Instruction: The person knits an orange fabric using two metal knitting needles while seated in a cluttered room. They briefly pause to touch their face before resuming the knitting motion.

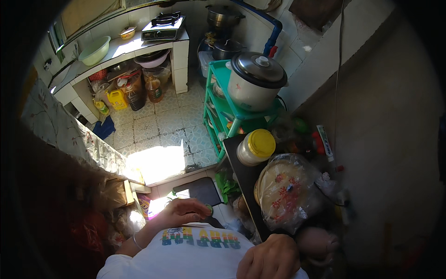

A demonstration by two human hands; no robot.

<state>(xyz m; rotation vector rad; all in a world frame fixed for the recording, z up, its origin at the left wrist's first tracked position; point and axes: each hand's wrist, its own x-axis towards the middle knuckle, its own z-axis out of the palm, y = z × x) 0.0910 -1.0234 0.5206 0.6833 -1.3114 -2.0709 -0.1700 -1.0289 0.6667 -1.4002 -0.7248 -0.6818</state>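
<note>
My left hand (186,211), with a bangle at its wrist, is in front of my white shirt, its fingers bent. By its fingertips shows a small round green thing (209,209); whether I hold it cannot be told. My right hand (271,257) is curled at the right side of the shirt, back upward, its palm and fingertips hidden. Nearest to it, on a dark table (248,185), lies a round stack, perhaps a lidded basket, in a clear plastic bag (287,190). Behind that stands a jar with a yellow lid (260,143).
A green plastic shelf rack (231,120) carries a large rice cooker (258,82). A tiled counter (122,52) holds a gas stove (163,28) and a pale green basin (94,51). Oil bottles (153,89) stand beneath. A floral curtain (83,136) hangs left; a dark mat (199,191) lies ahead.
</note>
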